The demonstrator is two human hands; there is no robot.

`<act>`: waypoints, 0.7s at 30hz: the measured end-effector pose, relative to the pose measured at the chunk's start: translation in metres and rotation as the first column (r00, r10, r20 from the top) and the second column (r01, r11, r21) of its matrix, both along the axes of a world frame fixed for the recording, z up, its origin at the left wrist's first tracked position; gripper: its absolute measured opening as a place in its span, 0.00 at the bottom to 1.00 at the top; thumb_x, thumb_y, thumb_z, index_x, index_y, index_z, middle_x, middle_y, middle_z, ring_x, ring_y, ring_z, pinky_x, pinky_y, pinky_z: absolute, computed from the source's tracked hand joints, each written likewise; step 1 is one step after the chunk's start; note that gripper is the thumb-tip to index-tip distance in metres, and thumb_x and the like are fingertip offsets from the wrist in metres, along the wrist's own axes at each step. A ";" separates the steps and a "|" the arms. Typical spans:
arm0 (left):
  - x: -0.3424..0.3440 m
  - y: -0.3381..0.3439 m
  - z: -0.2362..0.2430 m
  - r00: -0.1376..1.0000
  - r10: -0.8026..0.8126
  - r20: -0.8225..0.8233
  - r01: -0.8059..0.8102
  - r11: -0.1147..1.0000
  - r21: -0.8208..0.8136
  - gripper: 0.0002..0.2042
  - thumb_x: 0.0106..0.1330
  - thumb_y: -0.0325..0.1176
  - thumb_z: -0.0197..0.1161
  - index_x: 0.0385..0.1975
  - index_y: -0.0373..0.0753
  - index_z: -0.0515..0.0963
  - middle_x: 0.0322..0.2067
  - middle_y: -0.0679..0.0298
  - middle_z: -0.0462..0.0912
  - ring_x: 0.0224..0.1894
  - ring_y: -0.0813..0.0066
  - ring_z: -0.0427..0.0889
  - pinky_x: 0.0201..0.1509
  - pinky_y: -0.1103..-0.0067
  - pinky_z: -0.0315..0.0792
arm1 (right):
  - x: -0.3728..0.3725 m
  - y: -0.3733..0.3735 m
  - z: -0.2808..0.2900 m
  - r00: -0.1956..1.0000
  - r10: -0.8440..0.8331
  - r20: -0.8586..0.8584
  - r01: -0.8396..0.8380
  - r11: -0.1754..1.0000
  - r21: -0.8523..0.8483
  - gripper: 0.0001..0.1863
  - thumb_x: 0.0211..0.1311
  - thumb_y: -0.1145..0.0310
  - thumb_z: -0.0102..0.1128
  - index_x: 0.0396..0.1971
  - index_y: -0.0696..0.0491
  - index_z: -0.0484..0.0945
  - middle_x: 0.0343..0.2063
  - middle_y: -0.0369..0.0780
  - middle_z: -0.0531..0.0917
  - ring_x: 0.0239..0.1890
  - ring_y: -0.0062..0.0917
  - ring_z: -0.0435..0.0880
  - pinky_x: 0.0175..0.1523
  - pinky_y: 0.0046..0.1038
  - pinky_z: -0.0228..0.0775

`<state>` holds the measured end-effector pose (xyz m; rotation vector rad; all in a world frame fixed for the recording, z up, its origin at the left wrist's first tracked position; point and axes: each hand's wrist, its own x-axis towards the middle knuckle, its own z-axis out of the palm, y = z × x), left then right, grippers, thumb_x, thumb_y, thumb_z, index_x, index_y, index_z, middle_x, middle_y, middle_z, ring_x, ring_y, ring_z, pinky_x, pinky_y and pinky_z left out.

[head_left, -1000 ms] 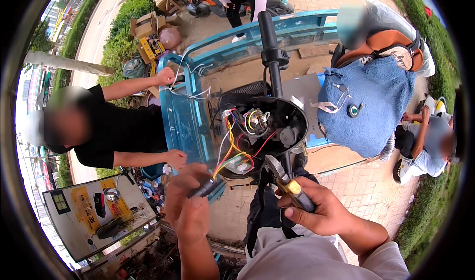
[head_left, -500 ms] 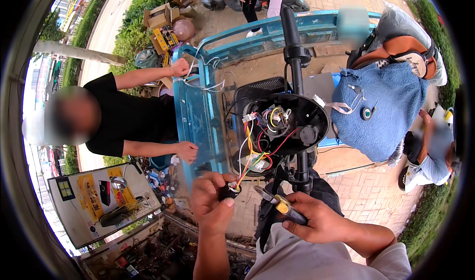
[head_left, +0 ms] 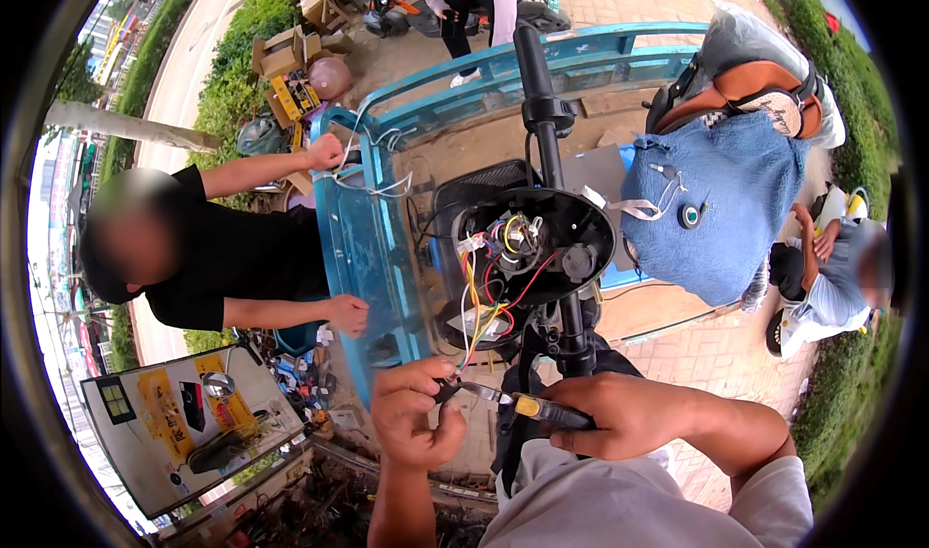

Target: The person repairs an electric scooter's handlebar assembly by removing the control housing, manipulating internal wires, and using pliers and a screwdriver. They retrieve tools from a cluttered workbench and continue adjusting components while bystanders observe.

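Note:
My left hand (head_left: 411, 417) pinches a small black part (head_left: 446, 391) at the end of several coloured wires (head_left: 476, 325). The wires run up into an opened black round housing (head_left: 592, 221) mounted on a black handlebar (head_left: 535, 74). In my right hand (head_left: 624, 414) is a pair of pliers (head_left: 542, 410) with yellow and black handles. Their metal jaws reach left to the black part by my left fingertips. Whether the jaws grip it or a wire is too small to tell.
A blue metal cart frame (head_left: 350, 248) surrounds the front of the vehicle. A person in black (head_left: 242, 248) stands at its left, one fist on the rail. A blue cloth (head_left: 716, 199) with keys lies at right. Below left, a white panel (head_left: 155, 451) stands beside scattered parts.
My right hand has brought the pliers left, so their jaws now meet the black part in my left fingers. The whole view has shifted slightly, moving the scene left.

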<state>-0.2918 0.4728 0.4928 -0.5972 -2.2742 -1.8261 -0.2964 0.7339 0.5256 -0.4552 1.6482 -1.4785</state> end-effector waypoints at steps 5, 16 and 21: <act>-0.004 -0.004 0.002 0.993 -0.093 -0.076 0.082 0.987 -0.135 0.25 0.47 0.14 0.59 0.46 0.40 0.62 0.40 0.54 0.69 0.44 0.58 0.80 0.52 0.63 0.76 | -0.017 0.005 0.007 0.992 0.117 -0.047 -0.113 0.990 0.082 0.15 0.60 0.66 0.57 0.39 0.64 0.75 0.37 0.53 0.78 0.40 0.49 0.79 0.44 0.42 0.70; 0.008 0.017 0.000 0.898 0.072 0.434 -0.136 0.984 0.117 0.17 0.58 0.16 0.58 0.48 0.29 0.70 0.47 0.54 0.73 0.49 0.69 0.76 0.53 0.75 0.74 | 0.019 -0.006 0.002 0.854 -0.012 -0.520 0.189 0.938 0.289 0.14 0.55 0.67 0.59 0.36 0.63 0.76 0.47 0.54 0.75 0.43 0.48 0.78 0.49 0.42 0.74; 0.014 0.026 0.007 0.643 -0.076 0.762 -0.286 0.899 0.331 0.15 0.61 0.19 0.59 0.48 0.29 0.72 0.44 0.57 0.77 0.46 0.73 0.77 0.53 0.74 0.75 | 0.031 -0.001 0.016 0.804 0.094 -0.588 0.257 0.835 0.486 0.14 0.47 0.70 0.60 0.34 0.62 0.76 0.51 0.53 0.73 0.48 0.43 0.75 0.51 0.40 0.71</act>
